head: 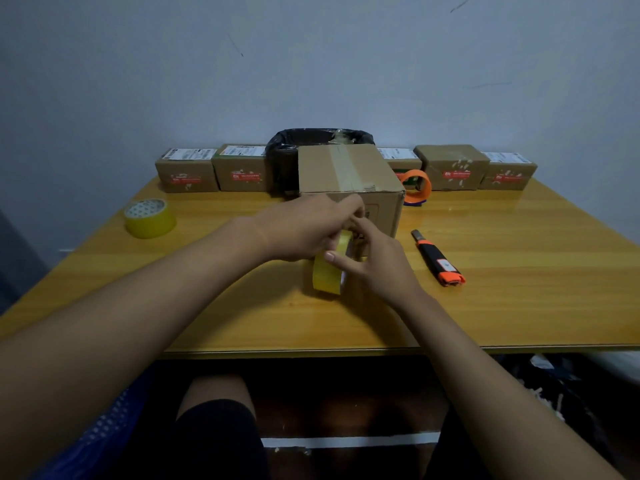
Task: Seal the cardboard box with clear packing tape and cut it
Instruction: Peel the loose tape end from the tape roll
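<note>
A brown cardboard box (pixel 346 171) stands mid-table with a strip of clear tape running over its closed top flaps. In front of it a yellowish roll of packing tape (pixel 327 273) stands on edge. My left hand (pixel 304 230) pinches the loose tape end against the box's near face. My right hand (pixel 377 261) grips the roll from the right, thumb on its top. An orange and black utility knife (pixel 438 259) lies on the table to the right of my hands, untouched.
A second yellow tape roll (pixel 150 218) lies flat at the left. An orange tape dispenser (pixel 417 187) sits behind the box on the right. Several small sealed parcels (pixel 240 168) line the back edge around a black-lined bin (pixel 287 150). The wooden table (pixel 519 271) ends near my knees.
</note>
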